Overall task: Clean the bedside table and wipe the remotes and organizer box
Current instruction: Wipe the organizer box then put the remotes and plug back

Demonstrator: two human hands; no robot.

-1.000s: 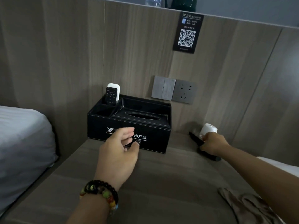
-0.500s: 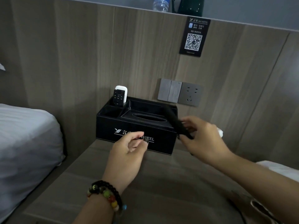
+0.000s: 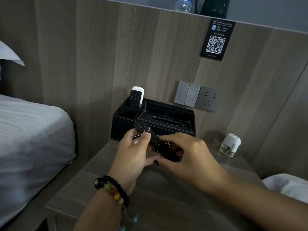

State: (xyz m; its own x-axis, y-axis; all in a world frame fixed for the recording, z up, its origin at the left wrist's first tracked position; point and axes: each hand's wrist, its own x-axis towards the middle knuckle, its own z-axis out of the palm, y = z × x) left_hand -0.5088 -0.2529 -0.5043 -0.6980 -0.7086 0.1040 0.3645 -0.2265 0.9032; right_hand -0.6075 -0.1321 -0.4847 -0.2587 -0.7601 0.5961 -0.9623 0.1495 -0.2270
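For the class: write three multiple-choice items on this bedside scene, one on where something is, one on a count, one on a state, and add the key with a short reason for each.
1. Where does the small glass bottle with the white cap stand?
A. On the bedside table, right of the organizer box
B. Inside the organizer box
C. On the bed

2. How many remotes stand in the organizer box's back left compartment?
A. None
B. One
C. Two

3. What is happening to the black remote?
A. It lies flat on the table
B. It is held above the table by both hands
C. It stands in the box

Key: 1 A, it sits on the table near the wall. 2 C, a black one in front of a white one. 3 B, the left hand and right hand both grip it.
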